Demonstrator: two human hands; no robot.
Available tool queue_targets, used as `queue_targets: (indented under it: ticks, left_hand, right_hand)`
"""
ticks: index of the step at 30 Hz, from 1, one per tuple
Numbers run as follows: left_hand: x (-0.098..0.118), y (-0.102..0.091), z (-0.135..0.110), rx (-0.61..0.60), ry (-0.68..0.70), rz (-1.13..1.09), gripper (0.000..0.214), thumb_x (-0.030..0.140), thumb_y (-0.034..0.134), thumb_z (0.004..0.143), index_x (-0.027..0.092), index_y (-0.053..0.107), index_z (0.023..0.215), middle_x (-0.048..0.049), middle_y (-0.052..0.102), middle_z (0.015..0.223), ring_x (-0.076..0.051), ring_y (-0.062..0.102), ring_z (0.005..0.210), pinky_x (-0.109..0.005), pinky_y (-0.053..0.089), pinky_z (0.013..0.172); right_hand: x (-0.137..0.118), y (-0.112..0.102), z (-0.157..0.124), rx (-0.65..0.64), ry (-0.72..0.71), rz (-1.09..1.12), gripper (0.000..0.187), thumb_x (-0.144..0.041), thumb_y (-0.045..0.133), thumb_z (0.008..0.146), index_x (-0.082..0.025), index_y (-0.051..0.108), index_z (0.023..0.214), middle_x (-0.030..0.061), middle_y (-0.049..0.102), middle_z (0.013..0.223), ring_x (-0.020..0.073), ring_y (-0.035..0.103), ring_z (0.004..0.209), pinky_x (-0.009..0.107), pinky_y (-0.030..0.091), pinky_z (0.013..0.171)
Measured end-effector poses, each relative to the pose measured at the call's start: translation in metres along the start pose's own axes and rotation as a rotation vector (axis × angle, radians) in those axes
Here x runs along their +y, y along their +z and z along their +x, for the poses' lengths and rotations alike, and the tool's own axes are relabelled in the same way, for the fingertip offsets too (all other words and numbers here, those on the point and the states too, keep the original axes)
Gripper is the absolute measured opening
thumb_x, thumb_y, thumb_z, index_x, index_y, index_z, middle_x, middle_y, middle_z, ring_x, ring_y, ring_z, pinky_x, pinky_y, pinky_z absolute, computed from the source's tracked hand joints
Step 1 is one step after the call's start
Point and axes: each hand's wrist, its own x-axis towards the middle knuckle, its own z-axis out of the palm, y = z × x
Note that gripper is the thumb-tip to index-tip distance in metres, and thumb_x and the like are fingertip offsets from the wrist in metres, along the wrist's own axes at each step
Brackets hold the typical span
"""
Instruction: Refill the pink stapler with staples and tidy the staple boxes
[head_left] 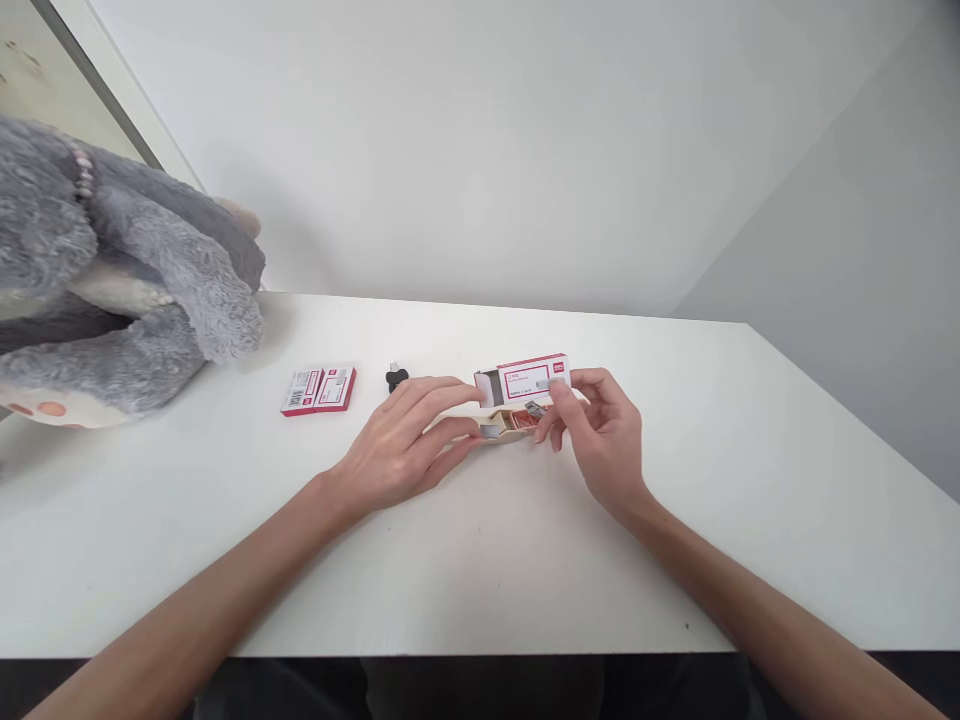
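Observation:
A small red and white cardboard box (523,383) stands tilted just above the table, its left end flap open and dark inside. My right hand (611,440) has its thumb against the box's front and the fingers curled at its right end; a small grey metal piece shows by the thumb tip. Just below the box lies a narrow beige tray (512,434) with reddish and silvery contents, too small to make out. My left hand (405,440) is closed at the tray's left end, with a silvery piece by the thumb; its upper fingertips reach the box's open end.
A second red and white box (319,391) lies on the white table (480,570) to the left. Behind my left hand sits a small black object with a silver tip (396,377). A large grey plush toy (150,260) fills the far left, and a white wall (480,150) rises behind.

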Motion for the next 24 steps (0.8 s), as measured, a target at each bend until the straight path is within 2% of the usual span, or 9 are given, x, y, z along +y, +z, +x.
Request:
queue_targets:
  ticks: [5, 11, 13, 18, 24]
  left_hand:
    - [-0.0017, 0.002, -0.0024, -0.025, 0.009, -0.059, 0.018, 0.014, 0.073, 0.092, 0.018, 0.063, 0.107, -0.0167, 0.069, 0.131, -0.027, 0.068, 0.122, -0.041, 0.063, 0.093]
    - [-0.0011, 0.0022, -0.0039, -0.042, -0.011, -0.078, 0.017, 0.016, 0.07, 0.095, 0.019, 0.063, 0.11, -0.016, 0.067, 0.134, -0.025, 0.068, 0.124, -0.039, 0.064, 0.095]
    - [-0.0001, 0.0014, -0.004, -0.042, -0.023, -0.067, 0.016, 0.016, 0.07, 0.095, 0.019, 0.064, 0.109, -0.0151, 0.066, 0.133, -0.024, 0.07, 0.12, -0.036, 0.064, 0.093]
    - [0.0018, -0.0002, -0.0044, -0.051, -0.064, -0.019, 0.013, 0.016, 0.07, 0.095, 0.02, 0.065, 0.106, -0.0121, 0.063, 0.122, -0.019, 0.071, 0.099, -0.03, 0.063, 0.075]
    - [0.0018, 0.0012, -0.0018, -0.053, -0.027, -0.026, 0.013, 0.015, 0.069, 0.095, 0.017, 0.064, 0.107, -0.0131, 0.061, 0.121, -0.018, 0.069, 0.097, -0.029, 0.06, 0.071]
  right_hand:
    - [0.0002, -0.0001, 0.0004, -0.025, 0.041, 0.073, 0.027, -0.046, 0.073, 0.095, -0.025, 0.057, 0.099, -0.0029, 0.071, 0.081, 0.0123, 0.065, 0.046, 0.027, 0.046, 0.043]
    - [-0.0004, 0.0001, -0.0003, -0.106, 0.058, 0.111, 0.04, -0.043, 0.071, 0.096, -0.03, 0.056, 0.131, -0.0013, 0.073, 0.089, 0.0126, 0.067, 0.053, 0.027, 0.049, 0.045]
    - [-0.0003, 0.0, -0.0001, -0.121, 0.058, 0.1, 0.041, -0.043, 0.071, 0.096, -0.029, 0.058, 0.132, 0.0004, 0.074, 0.094, 0.012, 0.066, 0.052, 0.028, 0.049, 0.044]
    - [0.002, -0.0001, 0.0005, -0.124, 0.059, 0.093, 0.04, -0.044, 0.07, 0.097, -0.029, 0.06, 0.132, 0.0001, 0.073, 0.095, 0.0111, 0.066, 0.049, 0.029, 0.05, 0.045]
    - [0.0045, -0.0006, 0.0003, -0.15, 0.057, 0.086, 0.039, -0.043, 0.069, 0.098, -0.03, 0.059, 0.133, -0.0001, 0.073, 0.097, 0.0106, 0.066, 0.049, 0.028, 0.051, 0.045]
